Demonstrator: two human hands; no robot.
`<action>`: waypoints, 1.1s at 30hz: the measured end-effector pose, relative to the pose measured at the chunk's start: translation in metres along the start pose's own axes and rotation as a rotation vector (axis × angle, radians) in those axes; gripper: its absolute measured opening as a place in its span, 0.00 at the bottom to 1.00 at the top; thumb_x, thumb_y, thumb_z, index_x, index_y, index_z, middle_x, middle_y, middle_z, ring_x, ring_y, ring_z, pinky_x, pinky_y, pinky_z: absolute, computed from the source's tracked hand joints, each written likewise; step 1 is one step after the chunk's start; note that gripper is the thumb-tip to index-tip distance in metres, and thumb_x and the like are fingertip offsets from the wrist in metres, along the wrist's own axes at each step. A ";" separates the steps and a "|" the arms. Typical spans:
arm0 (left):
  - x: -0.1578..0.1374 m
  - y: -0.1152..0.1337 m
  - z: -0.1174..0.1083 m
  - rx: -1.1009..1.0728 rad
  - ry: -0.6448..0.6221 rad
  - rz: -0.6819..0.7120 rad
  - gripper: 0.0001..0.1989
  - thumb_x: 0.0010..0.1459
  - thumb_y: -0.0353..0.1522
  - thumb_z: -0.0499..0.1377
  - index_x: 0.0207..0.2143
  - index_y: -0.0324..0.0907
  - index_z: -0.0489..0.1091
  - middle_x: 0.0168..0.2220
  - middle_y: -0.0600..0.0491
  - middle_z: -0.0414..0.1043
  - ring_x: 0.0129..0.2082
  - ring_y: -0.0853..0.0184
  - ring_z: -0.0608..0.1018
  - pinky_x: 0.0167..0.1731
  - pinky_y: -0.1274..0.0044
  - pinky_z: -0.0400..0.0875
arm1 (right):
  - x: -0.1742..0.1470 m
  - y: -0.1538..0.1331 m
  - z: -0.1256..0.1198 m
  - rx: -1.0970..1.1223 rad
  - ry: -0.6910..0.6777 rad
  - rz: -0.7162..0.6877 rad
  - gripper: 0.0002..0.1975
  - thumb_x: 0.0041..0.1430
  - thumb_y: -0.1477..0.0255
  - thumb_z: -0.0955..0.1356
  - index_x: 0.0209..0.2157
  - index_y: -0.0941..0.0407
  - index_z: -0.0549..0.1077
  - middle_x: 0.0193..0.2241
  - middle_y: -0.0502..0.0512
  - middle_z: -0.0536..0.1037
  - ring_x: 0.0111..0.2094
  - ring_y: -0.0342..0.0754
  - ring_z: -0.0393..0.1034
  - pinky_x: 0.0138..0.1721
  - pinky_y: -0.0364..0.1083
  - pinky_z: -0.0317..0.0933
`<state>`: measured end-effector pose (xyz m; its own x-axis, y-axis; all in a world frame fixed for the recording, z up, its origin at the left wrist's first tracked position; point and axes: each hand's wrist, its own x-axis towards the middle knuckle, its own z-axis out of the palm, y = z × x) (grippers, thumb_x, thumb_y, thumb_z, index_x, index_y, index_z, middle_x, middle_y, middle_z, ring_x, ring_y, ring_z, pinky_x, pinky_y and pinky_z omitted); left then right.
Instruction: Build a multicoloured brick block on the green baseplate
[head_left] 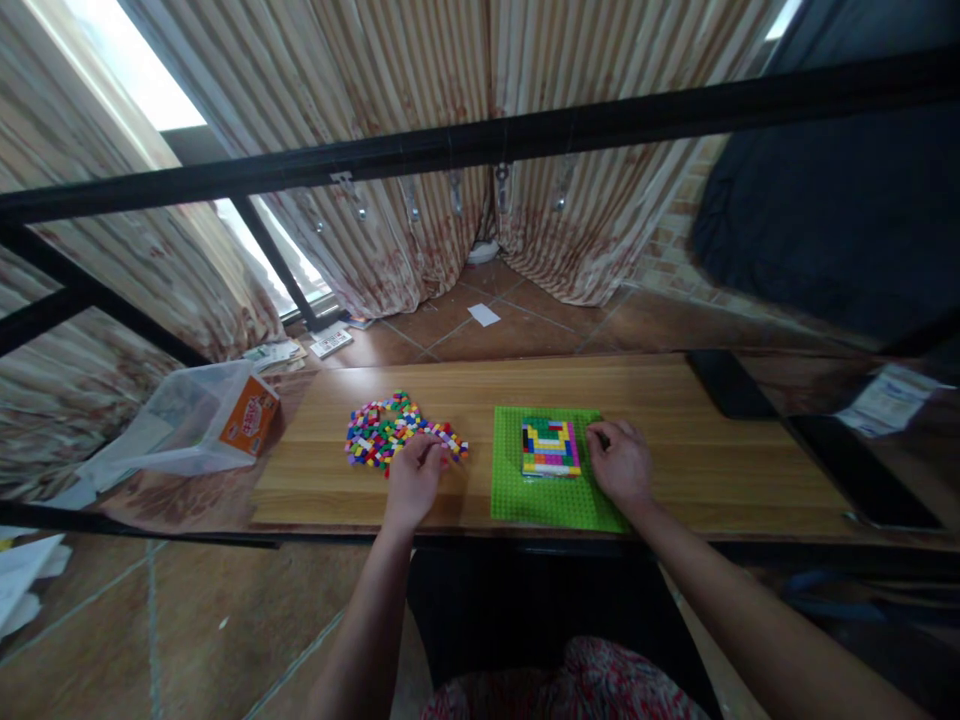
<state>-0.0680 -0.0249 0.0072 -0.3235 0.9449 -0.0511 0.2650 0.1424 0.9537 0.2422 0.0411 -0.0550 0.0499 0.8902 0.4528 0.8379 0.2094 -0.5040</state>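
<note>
Many small coloured bricks make up a squarish build [551, 448] on a green baseplate [510, 502], right of centre on the table [712, 470]. Left of the plate spreads a loose brick pile [379, 425], partly covered by the left hand [417, 476]; farther left sits a clear plastic bin [191, 415], and a dark flat slab [729, 383] lies at far right. Beyond the wood-grained top are a black rail [450, 145], striped curtains [360, 100] and tiled floor [427, 335]. The right hand [619, 460] curls beside the build; both hands' fingers are bent, but whether they grip bricks I cannot tell.
</note>
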 end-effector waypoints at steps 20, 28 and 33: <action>0.017 0.023 0.112 -0.085 -0.075 0.194 0.05 0.52 0.30 0.61 0.31 0.40 0.76 0.30 0.53 0.76 0.31 0.69 0.76 0.35 0.78 0.70 | 0.001 -0.006 -0.002 0.020 0.002 0.014 0.10 0.59 0.71 0.62 0.29 0.55 0.74 0.30 0.57 0.74 0.36 0.52 0.64 0.41 0.49 0.57; 0.018 0.021 0.118 -0.069 -0.107 0.183 0.06 0.52 0.29 0.60 0.32 0.40 0.76 0.31 0.52 0.77 0.31 0.70 0.77 0.35 0.78 0.71 | 0.001 -0.007 -0.003 0.011 -0.005 0.033 0.10 0.59 0.71 0.62 0.30 0.55 0.74 0.30 0.58 0.73 0.36 0.52 0.64 0.41 0.50 0.57; 0.022 0.022 0.121 -0.010 -0.117 0.183 0.06 0.52 0.28 0.59 0.32 0.40 0.76 0.31 0.53 0.77 0.29 0.70 0.76 0.33 0.79 0.71 | 0.001 -0.008 -0.005 0.018 0.003 0.025 0.10 0.59 0.71 0.62 0.29 0.55 0.74 0.30 0.57 0.74 0.36 0.52 0.64 0.41 0.49 0.57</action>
<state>0.0405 0.0349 -0.0084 -0.1633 0.9825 0.0898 0.3003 -0.0372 0.9531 0.2383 0.0388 -0.0471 0.0722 0.8940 0.4422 0.8266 0.1945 -0.5282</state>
